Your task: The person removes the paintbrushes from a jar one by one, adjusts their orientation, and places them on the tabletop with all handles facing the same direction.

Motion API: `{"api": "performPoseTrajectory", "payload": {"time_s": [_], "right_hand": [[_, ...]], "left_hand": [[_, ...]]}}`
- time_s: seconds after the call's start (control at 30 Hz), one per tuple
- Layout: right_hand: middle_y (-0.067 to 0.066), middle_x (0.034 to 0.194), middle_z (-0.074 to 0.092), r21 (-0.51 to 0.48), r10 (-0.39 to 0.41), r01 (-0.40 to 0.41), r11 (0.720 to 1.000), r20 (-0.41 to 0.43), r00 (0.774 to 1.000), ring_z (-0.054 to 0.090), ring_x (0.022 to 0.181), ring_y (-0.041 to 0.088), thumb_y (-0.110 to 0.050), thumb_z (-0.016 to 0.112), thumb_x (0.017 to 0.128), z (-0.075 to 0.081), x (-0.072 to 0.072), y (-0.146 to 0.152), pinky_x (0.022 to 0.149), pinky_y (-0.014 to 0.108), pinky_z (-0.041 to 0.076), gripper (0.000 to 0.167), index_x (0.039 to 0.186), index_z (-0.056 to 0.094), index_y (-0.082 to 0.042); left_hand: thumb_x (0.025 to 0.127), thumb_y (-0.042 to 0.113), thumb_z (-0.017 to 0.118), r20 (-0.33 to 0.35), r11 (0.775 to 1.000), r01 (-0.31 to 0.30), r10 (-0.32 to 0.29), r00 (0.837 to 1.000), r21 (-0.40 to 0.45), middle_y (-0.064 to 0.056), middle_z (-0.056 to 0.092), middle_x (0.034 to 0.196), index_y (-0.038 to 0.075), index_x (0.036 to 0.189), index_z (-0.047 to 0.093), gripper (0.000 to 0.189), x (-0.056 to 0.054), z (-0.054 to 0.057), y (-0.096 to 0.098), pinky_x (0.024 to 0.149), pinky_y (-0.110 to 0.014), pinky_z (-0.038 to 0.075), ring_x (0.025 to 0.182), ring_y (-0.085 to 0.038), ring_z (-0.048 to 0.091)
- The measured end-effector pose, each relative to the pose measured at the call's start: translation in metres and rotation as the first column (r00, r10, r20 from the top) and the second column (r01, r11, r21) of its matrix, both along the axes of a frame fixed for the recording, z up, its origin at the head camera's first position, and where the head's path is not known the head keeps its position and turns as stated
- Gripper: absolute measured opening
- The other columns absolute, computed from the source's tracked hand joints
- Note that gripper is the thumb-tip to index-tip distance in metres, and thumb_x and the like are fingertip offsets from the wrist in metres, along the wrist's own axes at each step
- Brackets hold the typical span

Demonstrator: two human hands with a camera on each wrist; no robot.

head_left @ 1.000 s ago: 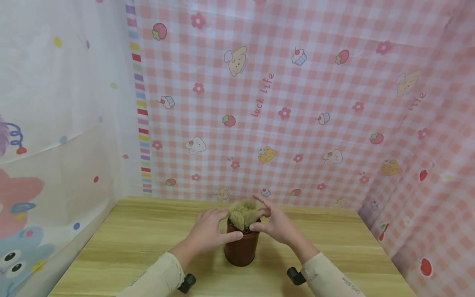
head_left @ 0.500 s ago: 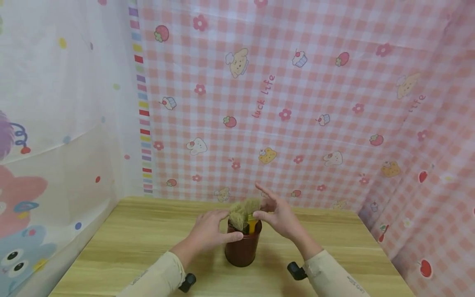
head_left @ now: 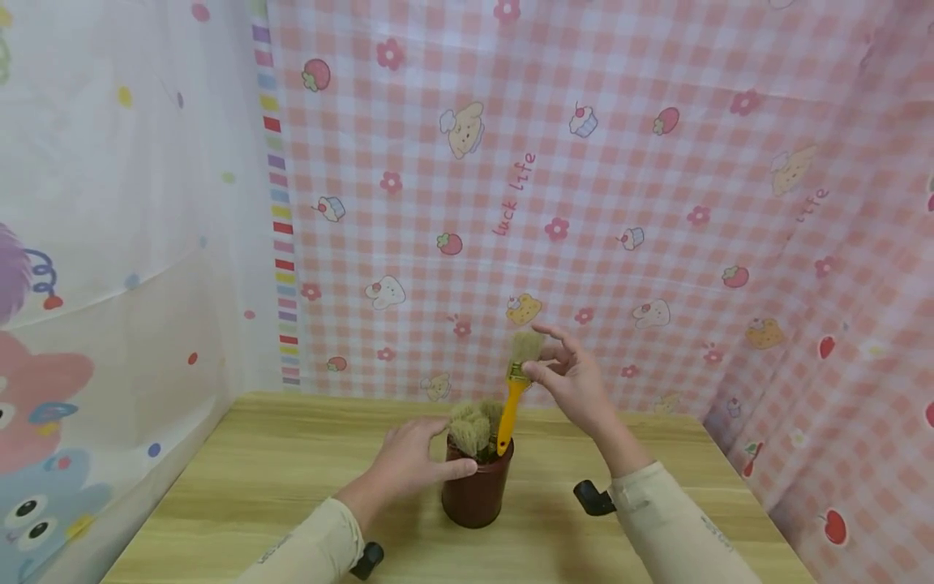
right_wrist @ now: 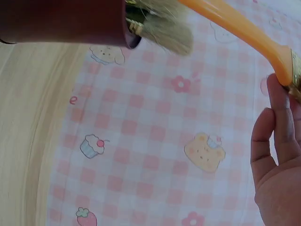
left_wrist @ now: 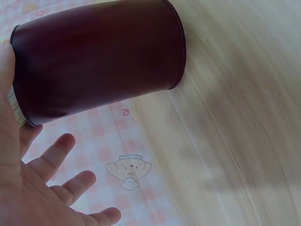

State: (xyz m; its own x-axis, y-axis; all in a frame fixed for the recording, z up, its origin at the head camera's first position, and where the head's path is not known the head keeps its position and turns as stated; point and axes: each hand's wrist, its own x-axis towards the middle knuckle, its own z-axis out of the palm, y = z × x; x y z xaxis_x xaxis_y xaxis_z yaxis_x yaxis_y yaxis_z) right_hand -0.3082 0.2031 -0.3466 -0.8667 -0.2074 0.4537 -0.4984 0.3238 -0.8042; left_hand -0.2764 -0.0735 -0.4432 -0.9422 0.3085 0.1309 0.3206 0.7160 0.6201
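Observation:
A dark reddish-brown cylindrical cup (head_left: 473,496) stands on the table, with several pale brush bristle heads (head_left: 469,430) sticking up out of it. My left hand (head_left: 410,458) grips the cup's rim between thumb and forefinger, the other fingers spread away from it in the left wrist view. Above the cup's right side, my right hand (head_left: 578,388) pinches a paintbrush (head_left: 513,410) at its metal band, bristles up. The brush's yellow-orange handle (right_wrist: 235,26) slants down, and its lower tip overlaps the cup's rim in the head view.
The wood-grain table (head_left: 277,454) ends at a pink checked cloth (head_left: 467,268) hanging behind it. A white patterned cloth (head_left: 168,268) hangs on the left. Black wrist-mounted devices (head_left: 593,498) stick out by both sleeves.
My right hand has drawn the paintbrush up out of the cup and to the right, exposing its yellow handle. My left hand has stayed at the rim.

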Motion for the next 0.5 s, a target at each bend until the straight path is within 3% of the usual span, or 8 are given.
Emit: {"api": "performPoseTrajectory", "payload": {"time_s": [0.13, 0.27, 0.37, 0.5], "right_hand": [[0.019, 0.111, 0.077, -0.075, -0.055, 0.061, 0.995, 0.081, 0.995, 0.079, 0.087, 0.013, -0.014, 0.076, 0.102, 0.006, -0.006, 0.009, 0.085, 0.032, 0.065, 0.06, 0.156, 0.053, -0.02], [0.008, 0.107, 0.079, -0.101, -0.084, 0.106, 0.989, 0.199, 0.976, 0.076, 0.085, 0.012, -0.019, 0.077, 0.101, 0.008, -0.013, 0.02, 0.083, 0.03, 0.065, 0.064, 0.159, 0.05, -0.022], [0.001, 0.104, 0.078, -0.109, -0.073, 0.112, 0.988, 0.315, 0.946, 0.076, 0.085, 0.013, -0.021, 0.075, 0.103, 0.007, -0.017, 0.029, 0.082, 0.029, 0.065, 0.067, 0.163, 0.045, -0.02], [0.002, 0.102, 0.08, -0.101, -0.082, 0.141, 0.985, 0.447, 0.891, 0.077, 0.082, 0.015, -0.02, 0.074, 0.104, 0.002, -0.022, 0.037, 0.08, 0.029, 0.064, 0.07, 0.165, 0.042, -0.016]], "left_hand": [[0.087, 0.07, 0.078, -0.008, 1.0, -0.001, 0.001, 1.0, -0.009, -0.013, 0.06, 0.156, 0.008, 0.154, 0.058, 0.093, 0.0, -0.001, 0.0, 0.123, -0.07, 0.034, 0.149, -0.04, 0.052], [0.088, 0.069, 0.078, 0.0, 1.0, -0.002, 0.002, 1.0, -0.007, -0.012, 0.06, 0.157, 0.009, 0.154, 0.057, 0.092, -0.001, -0.002, 0.0, 0.122, -0.07, 0.034, 0.149, -0.04, 0.052], [0.089, 0.068, 0.078, 0.004, 1.0, -0.004, 0.004, 1.0, -0.003, -0.012, 0.06, 0.157, 0.009, 0.155, 0.057, 0.091, 0.0, -0.002, 0.0, 0.122, -0.07, 0.034, 0.149, -0.04, 0.052], [0.089, 0.068, 0.078, 0.01, 1.0, -0.009, 0.009, 1.0, -0.002, -0.012, 0.059, 0.158, 0.01, 0.156, 0.056, 0.091, 0.001, -0.002, 0.0, 0.122, -0.071, 0.034, 0.149, -0.041, 0.052]]}}
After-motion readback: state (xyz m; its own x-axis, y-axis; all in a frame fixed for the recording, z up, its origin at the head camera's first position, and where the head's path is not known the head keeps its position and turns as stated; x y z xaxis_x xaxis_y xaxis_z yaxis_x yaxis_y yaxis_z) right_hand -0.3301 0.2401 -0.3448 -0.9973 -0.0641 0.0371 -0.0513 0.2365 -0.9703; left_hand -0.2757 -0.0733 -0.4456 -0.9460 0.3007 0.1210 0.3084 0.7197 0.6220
